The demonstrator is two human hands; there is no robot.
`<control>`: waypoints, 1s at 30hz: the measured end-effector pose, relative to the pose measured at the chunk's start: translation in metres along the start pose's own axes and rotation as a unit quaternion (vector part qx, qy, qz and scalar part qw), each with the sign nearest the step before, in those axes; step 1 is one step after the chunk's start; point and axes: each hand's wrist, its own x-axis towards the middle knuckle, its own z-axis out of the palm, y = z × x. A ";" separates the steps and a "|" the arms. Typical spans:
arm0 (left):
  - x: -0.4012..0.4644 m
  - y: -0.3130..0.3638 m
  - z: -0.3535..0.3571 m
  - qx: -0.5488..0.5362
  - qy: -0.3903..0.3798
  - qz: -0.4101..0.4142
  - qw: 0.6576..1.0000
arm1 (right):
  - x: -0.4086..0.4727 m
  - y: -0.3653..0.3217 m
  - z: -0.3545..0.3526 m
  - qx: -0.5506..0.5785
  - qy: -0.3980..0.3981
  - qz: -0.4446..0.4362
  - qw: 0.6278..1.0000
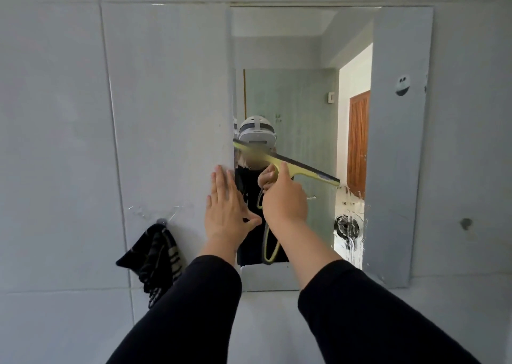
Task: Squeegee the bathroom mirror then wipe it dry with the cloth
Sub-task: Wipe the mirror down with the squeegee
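The mirror [399,170] hangs on the tiled wall straight ahead. A yellow-green squeegee [310,170] lies against the glass near mid-height, its blade tilted down to the right. My right hand [285,197] is shut on its handle. My left hand [225,211] rests flat, fingers apart, at the mirror's left edge. A dark cloth with pale stripes [155,258] hangs from a wall hook [161,221] to the lower left of the mirror. Water streaks show on the glass at the lower right.
Grey wall tiles [55,142] surround the mirror. A small round fitting [466,223] sits on the wall to the right. The glass reflects a person with a headset, a wooden door and a fan.
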 end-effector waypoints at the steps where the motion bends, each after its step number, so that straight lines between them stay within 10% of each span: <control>1: -0.003 -0.001 0.002 0.001 0.000 -0.009 1.000 | -0.004 0.004 0.000 -0.029 -0.012 -0.024 0.999; 21: -0.029 -0.023 0.008 -0.024 -0.003 -0.035 0.999 | -0.026 0.041 -0.015 -0.206 -0.014 -0.197 0.958; 30: -0.025 -0.031 0.002 0.020 -0.020 0.003 1.000 | -0.020 0.035 -0.008 -0.302 -0.068 -0.396 0.865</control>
